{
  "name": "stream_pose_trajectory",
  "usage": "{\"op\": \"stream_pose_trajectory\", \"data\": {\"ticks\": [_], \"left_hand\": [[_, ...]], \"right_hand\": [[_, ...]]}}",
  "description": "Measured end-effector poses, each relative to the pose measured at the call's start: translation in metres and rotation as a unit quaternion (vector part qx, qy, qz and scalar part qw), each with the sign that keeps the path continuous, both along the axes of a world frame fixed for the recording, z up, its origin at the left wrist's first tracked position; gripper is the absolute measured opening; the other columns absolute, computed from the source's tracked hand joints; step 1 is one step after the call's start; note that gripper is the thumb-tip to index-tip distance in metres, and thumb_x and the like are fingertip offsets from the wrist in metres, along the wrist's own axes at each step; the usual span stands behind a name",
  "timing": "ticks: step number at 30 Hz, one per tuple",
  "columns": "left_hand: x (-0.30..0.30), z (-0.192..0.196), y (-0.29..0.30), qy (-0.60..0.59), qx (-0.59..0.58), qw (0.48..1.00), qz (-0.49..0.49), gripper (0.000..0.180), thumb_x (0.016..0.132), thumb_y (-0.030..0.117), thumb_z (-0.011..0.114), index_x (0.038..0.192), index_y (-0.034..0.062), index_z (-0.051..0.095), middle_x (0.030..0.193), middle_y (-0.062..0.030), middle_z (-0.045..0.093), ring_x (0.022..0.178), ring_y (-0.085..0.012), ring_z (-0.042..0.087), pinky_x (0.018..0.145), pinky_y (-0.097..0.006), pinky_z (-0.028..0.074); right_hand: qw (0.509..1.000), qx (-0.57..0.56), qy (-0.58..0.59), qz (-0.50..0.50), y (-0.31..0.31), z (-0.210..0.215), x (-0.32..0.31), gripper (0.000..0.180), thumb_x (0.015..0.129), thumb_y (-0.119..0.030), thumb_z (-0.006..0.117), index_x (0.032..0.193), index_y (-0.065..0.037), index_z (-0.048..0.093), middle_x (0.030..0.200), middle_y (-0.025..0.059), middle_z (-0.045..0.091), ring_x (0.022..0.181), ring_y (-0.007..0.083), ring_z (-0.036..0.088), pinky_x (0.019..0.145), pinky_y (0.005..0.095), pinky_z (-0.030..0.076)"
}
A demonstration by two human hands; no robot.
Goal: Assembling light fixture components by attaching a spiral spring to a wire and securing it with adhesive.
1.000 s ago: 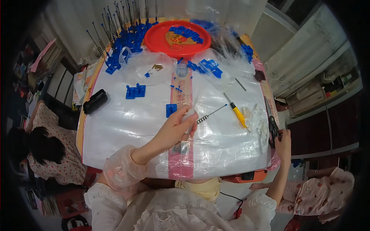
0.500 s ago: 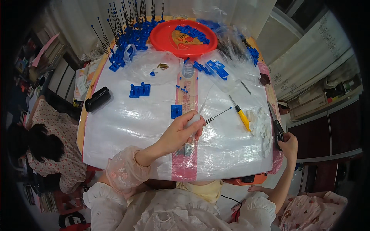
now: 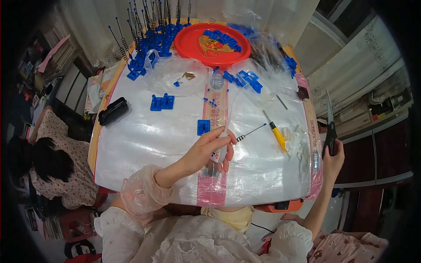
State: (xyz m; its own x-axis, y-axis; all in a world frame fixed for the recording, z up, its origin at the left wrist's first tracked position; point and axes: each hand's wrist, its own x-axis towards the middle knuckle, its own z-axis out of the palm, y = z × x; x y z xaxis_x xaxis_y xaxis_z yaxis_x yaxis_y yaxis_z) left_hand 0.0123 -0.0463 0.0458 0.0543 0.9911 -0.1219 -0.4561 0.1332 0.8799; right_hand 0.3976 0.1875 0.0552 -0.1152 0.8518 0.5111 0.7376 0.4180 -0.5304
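A small white squeeze bottle with a long thin nozzle, like a glue bottle, is in my left hand over the middle of the table. From behind those fingers a black spring rod with a blue tip points right; its held end is hidden. My right hand grips the black handles of a pair of scissors beyond the table's right edge, blades upward. Just above my left hand lies a blue plastic base. Two joined-looking blue bases lie farther left.
A yellow-handled screwdriver and crumpled white tissue lie right of centre. At the back are a red tray with blue parts, upright spring rods and clear bags. A black case sits left, near another person.
My right hand has lifted the scissors off the table's right edge and swung the blades upward. The bottle in my left hand has turned, showing more of its body.
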Motion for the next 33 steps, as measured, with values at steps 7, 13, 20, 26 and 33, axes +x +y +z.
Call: {"op": "stream_pose_trajectory", "data": {"ticks": [7, 13, 20, 26, 33], "left_hand": [[0.0, -0.004, 0.0, 0.011, 0.042, 0.997, 0.056, 0.034, 0.105, 0.033, 0.04, 0.102, 0.0022, 0.054, 0.065, -0.0084, 0.056, 0.043, -0.0132, 0.053, 0.039, -0.024, 0.042], [-0.005, -0.009, 0.003, 0.015, 0.06, 0.993, 0.101, 0.033, 0.105, 0.032, 0.041, 0.1, 0.002, 0.055, 0.056, -0.0069, 0.051, 0.038, -0.0142, 0.05, 0.037, -0.025, 0.042], [-0.006, -0.016, 0.003, 0.016, 0.045, 0.992, 0.12, 0.034, 0.104, 0.031, 0.043, 0.097, 0.0005, 0.056, 0.054, -0.0065, 0.051, 0.037, -0.0138, 0.048, 0.036, -0.025, 0.04], [-0.006, -0.013, 0.004, 0.055, 0.035, 0.992, 0.111, 0.035, 0.103, 0.031, 0.044, 0.094, -0.0001, 0.058, 0.054, -0.006, 0.051, 0.036, -0.0121, 0.046, 0.036, -0.024, 0.038], [-0.005, -0.013, 0.003, 0.053, 0.031, 0.992, 0.11, 0.035, 0.103, 0.03, 0.045, 0.094, -0.0008, 0.06, 0.054, -0.0054, 0.052, 0.036, -0.0106, 0.046, 0.034, -0.023, 0.036]], "right_hand": [[0.985, 0.04, -0.004, 0.168, -0.042, 0.038, -0.136, 0.041, 0.07, -0.006, 0.079, 0.105, 0.0, 0.06, 0.091, 0.011, 0.063, 0.081, 0.0216, 0.061, 0.076, 0.0311, 0.048], [0.977, 0.128, -0.035, 0.168, -0.049, 0.029, -0.176, 0.036, 0.056, -0.001, 0.07, 0.091, -0.004, 0.06, 0.072, 0.0087, 0.061, 0.063, 0.0251, 0.061, 0.06, 0.0336, 0.046], [0.976, 0.113, -0.068, 0.176, -0.051, 0.007, -0.168, 0.036, 0.055, 0.0, 0.07, 0.089, -0.006, 0.059, 0.072, 0.0076, 0.061, 0.062, 0.0248, 0.062, 0.056, 0.0335, 0.045], [0.973, 0.129, -0.07, 0.18, -0.049, 0.005, -0.166, 0.038, 0.054, 0.0, 0.072, 0.089, -0.007, 0.059, 0.072, 0.0073, 0.061, 0.063, 0.0251, 0.062, 0.056, 0.0344, 0.045], [0.974, 0.145, -0.071, 0.16, -0.048, 0.005, -0.167, 0.038, 0.054, 0.0, 0.072, 0.089, -0.007, 0.059, 0.072, 0.0064, 0.061, 0.063, 0.0253, 0.062, 0.055, 0.0347, 0.044]]}}
